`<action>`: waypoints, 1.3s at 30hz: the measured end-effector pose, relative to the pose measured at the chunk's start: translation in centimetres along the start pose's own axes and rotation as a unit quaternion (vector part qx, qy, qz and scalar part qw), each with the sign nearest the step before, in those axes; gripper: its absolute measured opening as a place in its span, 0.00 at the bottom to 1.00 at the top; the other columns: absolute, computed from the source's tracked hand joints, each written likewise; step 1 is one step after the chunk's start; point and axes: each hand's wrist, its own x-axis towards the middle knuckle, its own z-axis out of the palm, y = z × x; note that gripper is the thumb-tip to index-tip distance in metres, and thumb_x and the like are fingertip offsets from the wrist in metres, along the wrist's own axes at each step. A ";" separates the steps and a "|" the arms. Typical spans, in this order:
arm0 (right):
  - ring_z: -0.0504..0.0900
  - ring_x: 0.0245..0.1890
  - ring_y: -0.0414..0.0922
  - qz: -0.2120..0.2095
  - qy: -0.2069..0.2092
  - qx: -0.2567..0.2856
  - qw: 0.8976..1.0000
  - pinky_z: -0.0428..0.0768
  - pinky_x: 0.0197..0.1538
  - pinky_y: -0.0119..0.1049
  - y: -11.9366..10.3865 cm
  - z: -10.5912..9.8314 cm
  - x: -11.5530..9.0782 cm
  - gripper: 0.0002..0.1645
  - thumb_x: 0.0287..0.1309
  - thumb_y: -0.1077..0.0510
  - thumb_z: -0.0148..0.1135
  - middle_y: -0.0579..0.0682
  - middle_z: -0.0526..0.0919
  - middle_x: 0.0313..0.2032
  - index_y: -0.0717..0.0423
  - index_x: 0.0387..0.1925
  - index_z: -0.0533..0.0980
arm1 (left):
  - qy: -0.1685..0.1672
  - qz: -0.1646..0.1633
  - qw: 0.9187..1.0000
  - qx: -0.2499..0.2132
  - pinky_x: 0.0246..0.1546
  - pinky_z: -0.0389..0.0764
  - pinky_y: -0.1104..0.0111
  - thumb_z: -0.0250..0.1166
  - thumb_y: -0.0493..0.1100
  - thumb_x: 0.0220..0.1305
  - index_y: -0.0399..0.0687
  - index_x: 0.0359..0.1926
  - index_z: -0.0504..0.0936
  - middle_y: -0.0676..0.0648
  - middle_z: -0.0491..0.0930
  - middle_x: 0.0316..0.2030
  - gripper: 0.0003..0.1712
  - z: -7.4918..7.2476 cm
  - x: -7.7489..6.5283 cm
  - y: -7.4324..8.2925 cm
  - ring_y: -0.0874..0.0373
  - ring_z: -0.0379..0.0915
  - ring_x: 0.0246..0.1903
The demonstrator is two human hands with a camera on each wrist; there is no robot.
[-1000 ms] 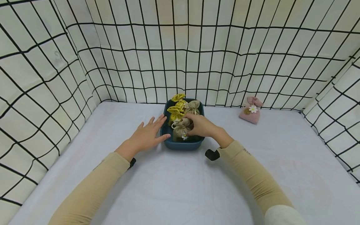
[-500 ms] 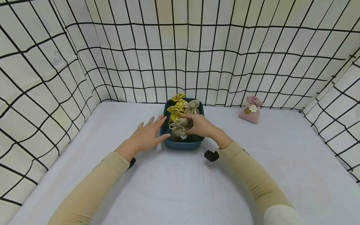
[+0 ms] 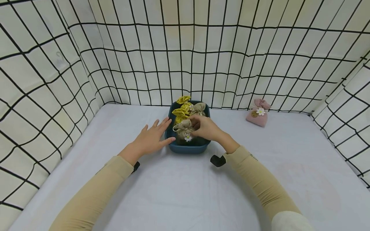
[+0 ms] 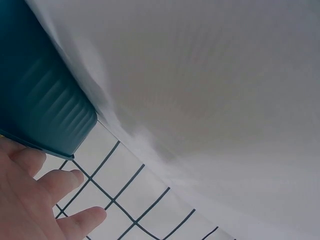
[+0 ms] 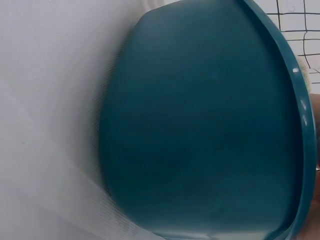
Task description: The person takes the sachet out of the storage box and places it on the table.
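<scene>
A dark blue plastic bin [image 3: 188, 149] stands against the back net, filled with small drawstring pouches. My right hand [image 3: 209, 130] reaches in over its right side, thumb and curled fingers at the right side of the front beige pouch [image 3: 184, 131], which has a white flower. My left hand [image 3: 151, 136] is spread flat with straight fingers, fingertips at the bin's left rim. Behind the front pouch are yellow pouches [image 3: 180, 114] and another beige pouch [image 3: 198, 108]. In the right wrist view the bin's wall [image 5: 200, 120] hides most of the right hand.
A pink pouch [image 3: 257, 117] with a white flower stands on the white-covered table [image 3: 185, 192] at the back right. Black grid netting [image 3: 222, 51] over white sheeting encloses the back and sides.
The front beige pouch has shifted slightly left in the bin, and the right hand's fingers have drawn in a little at its side. The left hand has stayed in place.
</scene>
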 end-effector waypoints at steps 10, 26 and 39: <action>0.85 0.49 0.53 0.004 0.034 0.005 0.999 0.84 0.51 0.43 0.0 -0.7 -0.4 0.31 0.58 0.64 0.74 0.58 0.84 0.51 0.64 0.63 0.77 | 0.005 0.002 1.000 0.010 0.70 0.43 0.31 0.48 0.74 0.73 0.52 0.84 0.43 0.47 0.40 0.82 0.52 0.3 0.3 -0.2 0.38 0.38 0.79; 0.84 0.53 0.53 0.061 0.061 0.016 0.996 0.83 0.53 0.47 -0.3 -2.4 -2.0 0.31 0.58 0.59 0.75 0.58 0.86 0.53 0.64 0.62 0.79 | 0.004 0.001 1.000 0.001 0.71 0.43 0.32 0.48 0.73 0.74 0.52 0.84 0.43 0.48 0.40 0.82 0.51 0.1 0.0 -0.1 0.39 0.38 0.79; 0.85 0.50 0.55 0.057 0.104 0.080 0.990 0.83 0.51 0.51 0.1 -4.4 -3.1 0.37 0.55 0.67 0.76 0.60 0.86 0.50 0.56 0.64 0.68 | 0.004 0.004 1.000 -0.002 0.70 0.43 0.31 0.49 0.72 0.74 0.51 0.84 0.44 0.48 0.41 0.82 0.51 0.0 0.0 0.0 0.38 0.38 0.79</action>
